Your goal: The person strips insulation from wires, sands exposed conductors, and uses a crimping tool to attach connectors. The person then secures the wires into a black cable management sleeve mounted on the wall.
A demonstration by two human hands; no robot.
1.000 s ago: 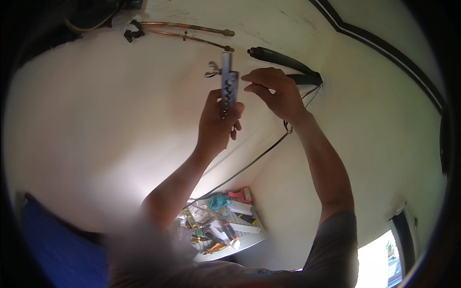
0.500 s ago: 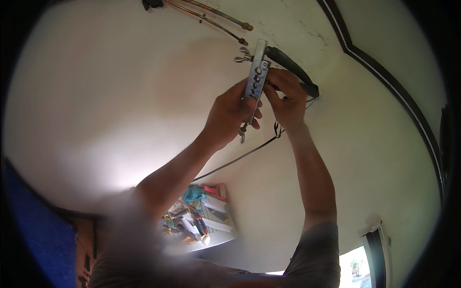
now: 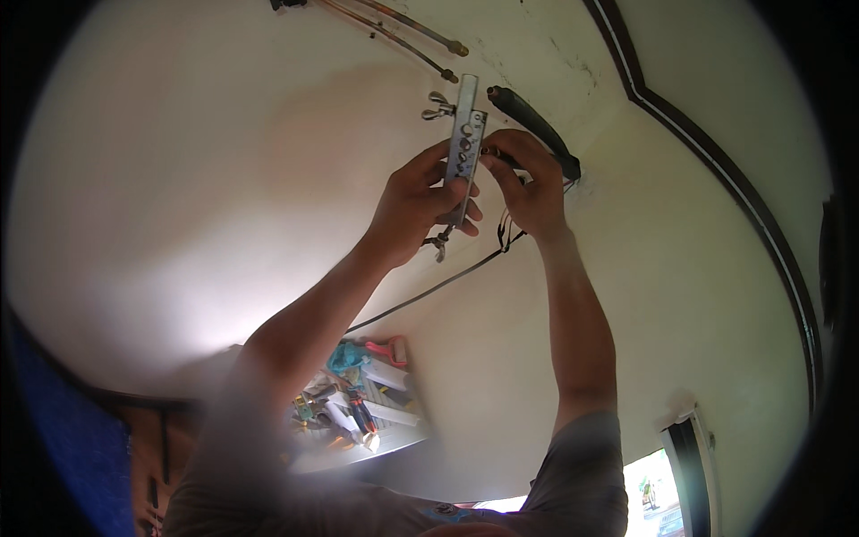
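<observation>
My left hand (image 3: 413,204) is closed round a metal flaring bar (image 3: 465,143), a slim steel block with a row of round holes and wing nuts. The bar stands nearly upright, its top leaning slightly right. Just right of it, my right hand (image 3: 530,183) pinches a thin pipe (image 3: 489,152) wrapped in black insulation, its end close to the bar's side. I cannot tell whether the pipe touches the bar. Above the right hand, a thicker black-insulated pipe (image 3: 535,121) with a bare copper end juts out from the wall. Fingers hide part of the bar.
Two copper pipes (image 3: 407,40) with brass nuts run along the wall above. A dark cable (image 3: 425,294) slants down leftwards from loose wires. Below, a light platform (image 3: 403,436) carries pliers (image 3: 361,413), a teal cloth (image 3: 346,357) and a red-handled tool (image 3: 389,350). Dark trim (image 3: 707,148) curves at right.
Both hands and the flaring bar have shifted slightly left in view. A gap now shows between the bar and the thicker insulated pipe, and the thin pipe's end has come into sight.
</observation>
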